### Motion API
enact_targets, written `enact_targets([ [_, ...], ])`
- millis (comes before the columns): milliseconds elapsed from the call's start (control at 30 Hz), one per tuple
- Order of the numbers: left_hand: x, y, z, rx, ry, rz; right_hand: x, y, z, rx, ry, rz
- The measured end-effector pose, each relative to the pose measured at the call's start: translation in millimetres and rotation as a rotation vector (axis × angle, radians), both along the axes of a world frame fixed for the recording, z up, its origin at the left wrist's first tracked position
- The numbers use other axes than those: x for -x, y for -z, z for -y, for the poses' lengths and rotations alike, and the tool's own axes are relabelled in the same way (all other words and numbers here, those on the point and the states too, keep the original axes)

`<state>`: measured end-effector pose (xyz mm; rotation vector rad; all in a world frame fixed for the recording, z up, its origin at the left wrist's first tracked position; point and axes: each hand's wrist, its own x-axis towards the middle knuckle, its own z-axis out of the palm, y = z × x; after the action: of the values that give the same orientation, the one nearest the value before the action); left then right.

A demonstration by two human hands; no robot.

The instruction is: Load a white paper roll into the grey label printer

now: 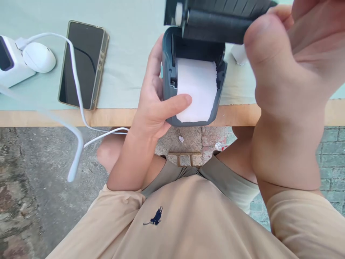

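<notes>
I saw small grey printer point(219, 97) at bench point(129, 117) edge, lid point(215, 18) up. My left hand point(155, 108) gripped printer's side, thumb on paper roll point(198, 90). Right hand point(283, 61) pinched lid. Best: keep paper flat, centred, lid held clear. Phone point(82, 64) lay left of printer.

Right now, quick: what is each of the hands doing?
Left hand: closed around the grey plastic label printer, thumb on its white paper roll.
Right hand: holding the printer's black hinged lid open.
</notes>
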<state>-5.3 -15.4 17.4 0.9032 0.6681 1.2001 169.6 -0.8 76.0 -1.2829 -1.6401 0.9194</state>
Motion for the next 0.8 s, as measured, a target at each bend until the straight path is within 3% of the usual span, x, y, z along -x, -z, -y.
enact_targets([
  [100,-2,-0.6,3,0.084,-0.029,-0.019,-1,-3.7,2,-0.218,-0.062,0.356],
  [233,1,-1.6,2,0.005,0.012,0.008,-1,2.3,1,-0.319,-0.12,0.286],
  [367,2,-3.0,2,-0.022,0.036,0.023,-3,0.0,0,-0.271,-0.211,0.368],
  [533,-1,-0.1,2,-0.004,0.013,0.051,-3,-10.1,3,-0.217,-0.195,0.41],
  [800,2,-0.8,-1,-0.044,0.076,0.06,-8,2.0,1,-0.289,-0.226,0.356],
])
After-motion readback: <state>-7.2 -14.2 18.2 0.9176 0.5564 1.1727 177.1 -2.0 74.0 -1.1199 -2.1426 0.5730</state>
